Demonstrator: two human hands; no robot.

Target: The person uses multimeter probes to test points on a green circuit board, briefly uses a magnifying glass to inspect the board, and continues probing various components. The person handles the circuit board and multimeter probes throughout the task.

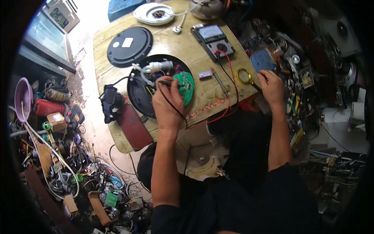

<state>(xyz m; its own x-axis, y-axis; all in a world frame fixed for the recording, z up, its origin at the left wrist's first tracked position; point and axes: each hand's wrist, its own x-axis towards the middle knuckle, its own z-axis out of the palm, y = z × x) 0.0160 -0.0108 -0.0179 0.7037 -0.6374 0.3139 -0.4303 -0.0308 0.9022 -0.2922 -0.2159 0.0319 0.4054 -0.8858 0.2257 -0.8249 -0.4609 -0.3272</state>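
Note:
My left hand grips a dark test probe at a green circuit board, inside an open round black housing with white tubes and wires. My right hand, fingers curled, is at the table's right edge by the handle end of a yellow magnifying glass; what it holds is unclear. A multimeter with red and black leads lies above. A slim pen-like probe and a small box lie right of the board.
The worn table also bears a round black cover, a white oval device, a dark device and a red board. Cluttered parts, cables and a purple basin surround it; a glass door is at left.

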